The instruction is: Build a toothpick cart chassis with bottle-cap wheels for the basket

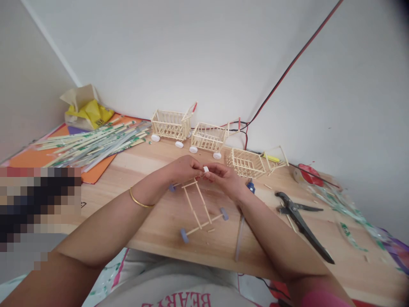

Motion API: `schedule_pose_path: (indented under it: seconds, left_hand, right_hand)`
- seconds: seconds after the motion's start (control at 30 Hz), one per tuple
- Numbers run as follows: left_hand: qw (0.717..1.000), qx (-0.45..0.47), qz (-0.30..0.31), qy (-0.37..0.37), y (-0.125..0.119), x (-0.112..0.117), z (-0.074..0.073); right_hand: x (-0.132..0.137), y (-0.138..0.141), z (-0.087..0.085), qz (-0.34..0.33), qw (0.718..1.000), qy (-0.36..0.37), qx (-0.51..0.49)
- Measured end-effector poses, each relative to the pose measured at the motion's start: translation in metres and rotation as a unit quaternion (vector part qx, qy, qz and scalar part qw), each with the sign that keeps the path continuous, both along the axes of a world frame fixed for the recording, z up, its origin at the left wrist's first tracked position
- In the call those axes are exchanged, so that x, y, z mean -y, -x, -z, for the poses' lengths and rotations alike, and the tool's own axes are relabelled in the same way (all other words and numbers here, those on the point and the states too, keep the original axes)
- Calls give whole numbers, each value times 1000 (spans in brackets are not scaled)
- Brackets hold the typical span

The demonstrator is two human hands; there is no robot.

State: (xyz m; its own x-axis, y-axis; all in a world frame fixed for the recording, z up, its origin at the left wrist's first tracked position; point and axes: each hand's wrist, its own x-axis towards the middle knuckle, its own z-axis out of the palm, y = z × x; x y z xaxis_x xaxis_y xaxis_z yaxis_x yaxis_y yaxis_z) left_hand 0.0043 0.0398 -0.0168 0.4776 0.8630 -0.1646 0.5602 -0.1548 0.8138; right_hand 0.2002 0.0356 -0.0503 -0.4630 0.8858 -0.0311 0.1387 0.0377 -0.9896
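My left hand (189, 168) is closed, its fingertips pinched together near a small white piece (206, 169). What it grips is hidden. The fingers of my right hand (223, 174) are closed on that white piece from the other side. Just below both hands, a wheeled frame of thin wooden sticks (193, 200) lies on the table. Three blue-grey wheels show on it: one by my left wrist (172, 187), one at the near left (184, 235) and one at the right (224, 214). Its far right corner is hidden by my hands.
Behind stand two wheeled stick carts (171, 125) (209, 138); a third (247, 163) lies tipped. Black pliers (297, 217) are at right, near a red-and-white roll (308, 175) and plastic wrappers. Wrapped chopsticks (96, 143) and a yellow packet (87, 113) lie left. A blue-tipped glue gun (251, 186) is partly behind my right forearm.
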Motion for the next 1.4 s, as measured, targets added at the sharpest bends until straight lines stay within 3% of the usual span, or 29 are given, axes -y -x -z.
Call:
schedule_pose_path:
  seconds: [0.47, 0.7, 0.87, 1.17, 1.4]
  left_hand:
    - [999, 30, 13, 2, 1, 1, 2]
    - [988, 139, 9, 72, -3, 4, 1]
    - [977, 173, -30, 121, -6, 6, -1]
    - [914, 330, -37, 232, -11, 9, 3]
    - [862, 383, -73, 324, -16, 12, 5]
  right_hand:
    - [1, -1, -3, -7, 1000, 0, -8]
    - [0, -2, -3, 1, 1000, -2, -3]
    - [-5, -4, 4, -2, 999, 15, -30]
    - [-5, -6, 8, -2, 999, 9, -44]
    - [0, -4, 5, 21, 998, 17, -59]
